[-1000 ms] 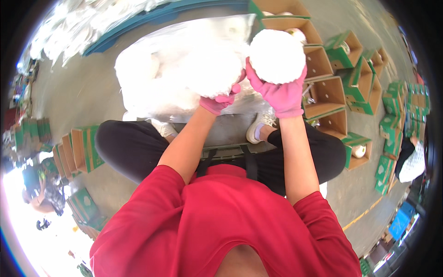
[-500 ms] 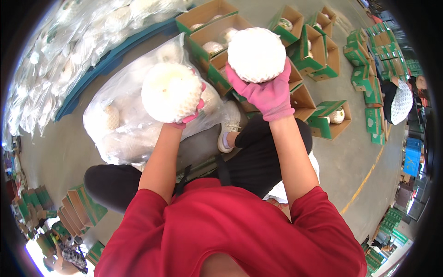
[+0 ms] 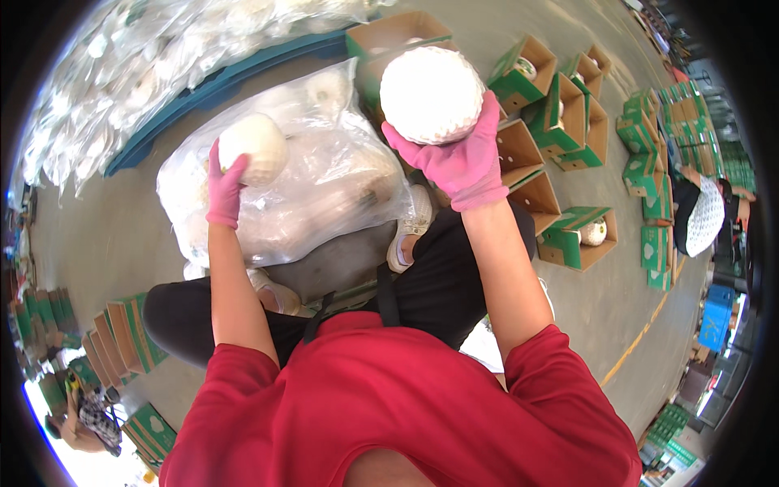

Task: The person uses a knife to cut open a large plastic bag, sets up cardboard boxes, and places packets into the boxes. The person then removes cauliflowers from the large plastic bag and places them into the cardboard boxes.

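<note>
Both my hands wear pink gloves. My left hand (image 3: 225,188) grips a round, pale fruit in a white foam net (image 3: 261,149), its fingers around the left and near sides. That fruit is over a large clear plastic bag (image 3: 308,219) that holds several more netted fruits. Raised higher, my right hand (image 3: 464,162) supports a second round fruit in a white foam net (image 3: 431,94) from beneath, the thumb up its right side. Bright light washes out this fruit's surface. The fruit in my right hand partly hides an open cardboard box (image 3: 398,34) behind it.
Open green-and-brown boxes (image 3: 564,114) stand on the floor at the right, some with netted fruit inside. A blue pallet (image 3: 235,81) with a pile of plastic-bagged fruit (image 3: 162,65) lies far left. Stacked boxes (image 3: 649,178) and another person (image 3: 704,215) are farther right.
My left hand has moved left and down toward the plastic bag with its fruit. My right hand has shifted slightly left, still holding its fruit.
</note>
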Available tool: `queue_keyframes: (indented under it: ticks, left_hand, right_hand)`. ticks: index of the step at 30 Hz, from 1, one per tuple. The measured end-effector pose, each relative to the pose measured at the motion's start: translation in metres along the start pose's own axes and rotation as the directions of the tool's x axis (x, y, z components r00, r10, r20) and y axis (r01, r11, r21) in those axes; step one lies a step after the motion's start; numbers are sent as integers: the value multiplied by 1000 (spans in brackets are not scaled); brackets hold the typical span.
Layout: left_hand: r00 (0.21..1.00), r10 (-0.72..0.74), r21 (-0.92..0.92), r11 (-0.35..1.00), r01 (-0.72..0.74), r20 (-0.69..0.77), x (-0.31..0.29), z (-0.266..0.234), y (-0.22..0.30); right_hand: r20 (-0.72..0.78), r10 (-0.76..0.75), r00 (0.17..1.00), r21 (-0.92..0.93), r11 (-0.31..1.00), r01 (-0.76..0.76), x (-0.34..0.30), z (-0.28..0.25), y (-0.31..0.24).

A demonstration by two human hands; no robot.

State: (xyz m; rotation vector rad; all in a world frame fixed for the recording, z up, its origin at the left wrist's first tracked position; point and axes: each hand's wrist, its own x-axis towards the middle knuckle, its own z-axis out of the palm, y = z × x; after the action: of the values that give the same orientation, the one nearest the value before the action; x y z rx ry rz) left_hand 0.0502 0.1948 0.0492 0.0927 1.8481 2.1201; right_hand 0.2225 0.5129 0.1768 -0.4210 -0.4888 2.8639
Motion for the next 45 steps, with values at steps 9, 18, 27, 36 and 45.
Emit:
queue_keyframes:
  ticks: [9,18,27,36,45]
  left_hand:
    - [999,40,913,407,-25,9,2,-23,-57]
    - [971,226,-355,916,-186,74,-52,126,69]
    - [901,380,-248,912,-327,208,-56,107,69]
    - [907,279,-404,904,-138,314,-61,114,65]
    - [911,371,-262,911,-318,183,-37,117,47]
  right_hand:
    - [67,155,986,-117,982,-147,24,31,65]
    - [9,184,983,-346,923,-169,35,41,105]
    - [65,229,971,-220,953,-210,42,33,101]
    - [-16,199,980,-386,903,-190,34,29,97]
    - [-181,318,931,-500,785,-365,10,30,77]
